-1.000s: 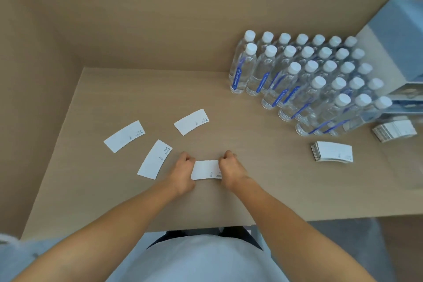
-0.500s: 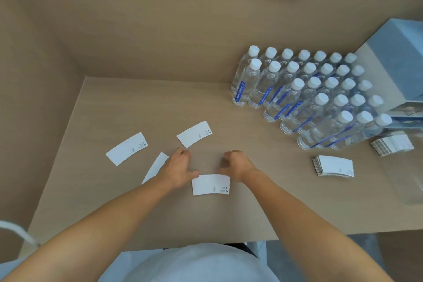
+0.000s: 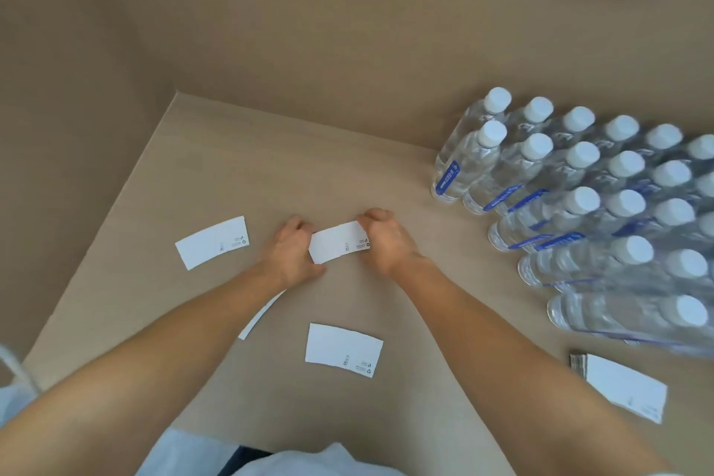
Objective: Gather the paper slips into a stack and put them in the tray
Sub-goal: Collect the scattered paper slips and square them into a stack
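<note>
Item one, far left of the tabletop (image 3: 201, 174): a single white paper slip (image 3: 212, 241) lying flat, print at its right end, clear of my hands. Item two: a slip edge (image 3: 259, 315) showing from under my left forearm, mostly hidden. Item three: my left hand (image 3: 290, 251), fingers (image 3: 295, 225) curled narrow over the left end of the held slip (image 3: 339, 242). Item four: that held slip itself, white, tilted slightly up to the right, pinched between both hands at the middle of the tabletop; whether it is lifted or touching the surface I cannot tell. Item five: a loose slip (image 3: 344, 349) lying flat nearer my body, between my forearms, touching neither. Item six: my right hand (image 3: 386, 240), fingers closed on the right end of the held slip, over its printed marks. Item seven, right side: a block of clear water bottles (image 3: 587, 201), white caps on, blue label bands, standing in close rows and filled with clear liquid; the nearest ones blur at the frame edge. Item eight, lower right: a stack of slips (image 3: 622, 386), edges showing at its left side, white face up, lying near the bottles' front row and well apart from my hands. Beige panels (image 3: 270, 31) wall the tabletop at back and left.
</note>
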Available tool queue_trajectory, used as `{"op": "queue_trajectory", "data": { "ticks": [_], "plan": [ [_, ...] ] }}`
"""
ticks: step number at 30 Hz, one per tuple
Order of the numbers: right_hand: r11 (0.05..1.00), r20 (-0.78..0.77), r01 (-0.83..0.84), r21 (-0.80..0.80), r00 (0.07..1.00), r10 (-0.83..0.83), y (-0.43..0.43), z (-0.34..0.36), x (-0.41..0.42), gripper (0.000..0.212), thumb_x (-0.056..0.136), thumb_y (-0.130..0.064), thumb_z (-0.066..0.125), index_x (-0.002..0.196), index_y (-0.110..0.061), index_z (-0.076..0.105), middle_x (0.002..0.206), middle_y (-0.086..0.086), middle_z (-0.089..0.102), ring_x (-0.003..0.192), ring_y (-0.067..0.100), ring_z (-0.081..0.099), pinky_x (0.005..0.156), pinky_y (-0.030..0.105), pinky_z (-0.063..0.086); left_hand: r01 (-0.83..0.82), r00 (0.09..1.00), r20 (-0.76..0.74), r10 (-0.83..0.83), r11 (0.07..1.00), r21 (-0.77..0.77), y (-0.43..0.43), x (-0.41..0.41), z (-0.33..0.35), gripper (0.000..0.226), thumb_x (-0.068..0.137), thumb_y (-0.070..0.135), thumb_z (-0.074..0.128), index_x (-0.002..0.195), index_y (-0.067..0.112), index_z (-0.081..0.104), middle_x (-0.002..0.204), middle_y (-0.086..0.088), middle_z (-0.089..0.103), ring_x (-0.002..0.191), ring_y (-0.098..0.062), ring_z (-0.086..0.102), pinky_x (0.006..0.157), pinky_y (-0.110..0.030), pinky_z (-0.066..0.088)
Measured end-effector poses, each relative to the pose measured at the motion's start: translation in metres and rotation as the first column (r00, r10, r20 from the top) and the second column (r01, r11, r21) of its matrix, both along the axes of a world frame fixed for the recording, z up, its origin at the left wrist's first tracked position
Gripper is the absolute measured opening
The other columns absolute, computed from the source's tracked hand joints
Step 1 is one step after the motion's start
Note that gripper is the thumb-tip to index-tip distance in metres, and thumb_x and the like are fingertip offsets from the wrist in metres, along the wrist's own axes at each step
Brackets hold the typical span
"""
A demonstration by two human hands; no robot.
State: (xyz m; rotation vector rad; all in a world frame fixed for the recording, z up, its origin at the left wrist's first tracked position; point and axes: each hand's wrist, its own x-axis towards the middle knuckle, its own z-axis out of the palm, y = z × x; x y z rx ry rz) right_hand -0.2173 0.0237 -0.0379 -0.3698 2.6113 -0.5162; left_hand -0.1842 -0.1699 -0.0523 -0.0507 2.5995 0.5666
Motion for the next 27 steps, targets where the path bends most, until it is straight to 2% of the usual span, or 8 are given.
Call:
{"op": "queue_trajectory", "data": {
  "ticks": [3, 7, 10, 15, 18, 22, 24, 27],
  "plan": [
    [0.999, 0.009, -0.028, -0.028, 1.0, 0.028, 0.003, -0.01, -0.004, 0.041, 0.087, -0.009, 0.059, 0.127, -0.013, 0.053, 0.135, 0.005, 0.042, 0.12, 0.024, 0.045, 0.095, 0.029, 0.044, -0.038, 0.999, -0.023, 0.038, 0.999, -0.001, -0.001, -0.001, -0.003, 0.054, 0.071, 0.032, 0.078, 0.119, 0.015, 0.058, 0.123, -0.002, 0.048, 0.115, -0.026, 0.05, 0.098, -0.038, 0.046],
    [1.0, 0.009, -0.004, -0.031, 1.0, 0.004, 0.003, -0.011, 0.0, 0.033, 0.085, -0.009, 0.06, 0.118, -0.01, 0.055, 0.131, 0.008, 0.043, 0.116, 0.026, 0.048, 0.094, 0.032, 0.045, -0.037, 0.999, -0.021, 0.036, 0.999, -0.023, 0.001, 0.001, 0.001, 0.055, 0.072, 0.032, 0.076, 0.123, 0.02, 0.058, 0.124, 0.002, 0.047, 0.117, -0.022, 0.05, 0.098, -0.037, 0.046],
    [1.0, 0.036, -0.013, 0.01, 0.999, 0.013, 0.005, -0.006, 0.014, 0.042, 0.077, -0.015, 0.069, 0.117, -0.008, 0.056, 0.131, 0.007, 0.041, 0.121, 0.024, 0.043, 0.1, 0.033, 0.044, 0.006, 1.0, -0.026, -0.007, 0.999, -0.042, 0.003, 0.009, 0.007, 0.057, 0.072, 0.032, 0.075, 0.124, 0.022, 0.055, 0.126, 0.002, 0.046, 0.12, -0.021, 0.048, 0.098, -0.036, 0.046],
    [0.998, 0.033, 0.037, 0.047, 0.999, -0.038, 0.012, 0.012, 0.059, 0.056, 0.073, -0.023, 0.077, 0.123, -0.009, 0.054, 0.128, 0.007, 0.042, 0.125, 0.022, 0.039, 0.102, 0.034, 0.044, 0.133, 0.99, -0.055, -0.133, 0.991, -0.014, 0.001, 0.038, 0.021, 0.057, 0.071, 0.033, 0.073, 0.123, 0.022, 0.054, 0.121, 0.004, 0.043, 0.119, -0.019, 0.045, 0.095, -0.037, 0.046],
    [0.993, 0.01, 0.11, 0.044, 0.994, -0.111, 0.011, 0.022, 0.095, 0.057, 0.072, -0.023, 0.077, 0.122, -0.01, 0.054, 0.125, 0.005, 0.042, 0.122, 0.021, 0.041, 0.098, 0.034, 0.046, 0.217, 0.974, -0.071, -0.217, 0.976, -0.005, 0.0, 0.06, 0.03, 0.059, 0.071, 0.036, 0.072, 0.124, 0.021, 0.053, 0.118, 0.006, 0.042, 0.117, -0.02, 0.045, 0.094, -0.038, 0.046],
    [0.98, 0.008, 0.191, 0.059, 0.981, -0.191, 0.011, 0.031, 0.142, 0.063, 0.072, -0.021, 0.076, 0.129, -0.011, 0.051, 0.127, 0.003, 0.041, 0.122, 0.022, 0.039, 0.091, 0.033, 0.048, 0.321, 0.942, -0.098, -0.322, 0.947, -0.019, -0.002, 0.089, 0.039, 0.059, 0.07, 0.04, 0.072, 0.122, 0.022, 0.053, 0.106, 0.011, 0.036, 0.107, -0.015, 0.044, 0.075, -0.033, 0.045],
    [0.971, 0.007, 0.228, 0.066, 0.973, -0.229, 0.012, 0.032, 0.162, 0.064, 0.072, -0.02, 0.076, 0.131, -0.013, 0.05, 0.128, 0.002, 0.041, 0.122, 0.021, 0.039, 0.087, 0.033, 0.047, 0.37, 0.922, -0.102, -0.372, 0.928, -0.04, -0.002, 0.102, 0.04, 0.058, 0.071, 0.042, 0.071, 0.123, 0.022, 0.053, 0.107, 0.011, 0.038, 0.106, -0.014, 0.045, 0.069, -0.03, 0.039],
    [0.966, -0.015, 0.237, 0.104, 0.971, -0.237, 0.011, 0.032, 0.185, 0.061, 0.074, -0.021, 0.074, 0.129, -0.012, 0.051, 0.128, 0.002, 0.043, 0.122, 0.022, 0.038, 0.085, 0.035, 0.049, 0.411, 0.902, -0.114, -0.416, 0.909, -0.061, -0.003, 0.119, 0.038, 0.057, 0.073, 0.041, 0.07, 0.124, 0.022, 0.053, 0.115, 0.009, 0.043, 0.11, -0.015, 0.046, 0.073, -0.029, 0.042]
  ]
}}
